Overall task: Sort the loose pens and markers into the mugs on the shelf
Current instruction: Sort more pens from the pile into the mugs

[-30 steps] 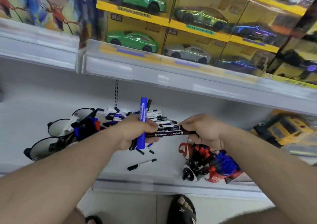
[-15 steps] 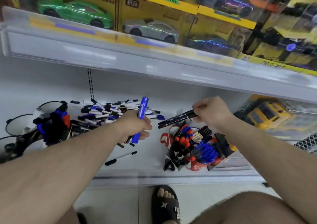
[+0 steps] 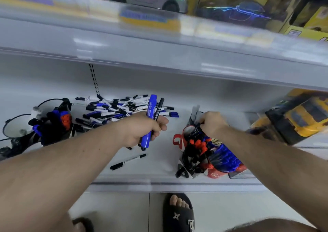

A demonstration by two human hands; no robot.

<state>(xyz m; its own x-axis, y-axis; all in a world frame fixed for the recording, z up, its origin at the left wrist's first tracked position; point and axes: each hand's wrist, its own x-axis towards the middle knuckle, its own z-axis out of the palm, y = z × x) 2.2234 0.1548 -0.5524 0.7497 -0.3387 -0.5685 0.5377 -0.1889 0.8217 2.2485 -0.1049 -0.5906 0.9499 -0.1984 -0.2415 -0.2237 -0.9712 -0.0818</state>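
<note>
My left hand (image 3: 143, 128) grips a thick blue marker (image 3: 150, 114) and a thinner black marker (image 3: 158, 109), both pointing up over the white shelf. Behind it lies a pile of loose pens and markers (image 3: 122, 107). One black pen (image 3: 127, 161) lies alone near the shelf's front edge. My right hand (image 3: 212, 124) pinches a black marker (image 3: 194, 132) with its tip down in a red mug (image 3: 179, 141). This mug stands in a cluster with other mugs (image 3: 218, 173) full of red, black and blue markers. More mugs (image 3: 17, 128) with markers stand at the left.
A yellow toy truck in its box (image 3: 300, 118) sits at the right of the shelf. The upper shelf's rail (image 3: 159, 54) overhangs, with boxed toy cars on it. Below the shelf edge I see a foot in a black sandal (image 3: 178, 214) on the floor.
My right hand has carried the black marker from beside my left hand over to the right and lowered it into the red mug. The left hand keeps its markers. The view has shifted down and closer.
</note>
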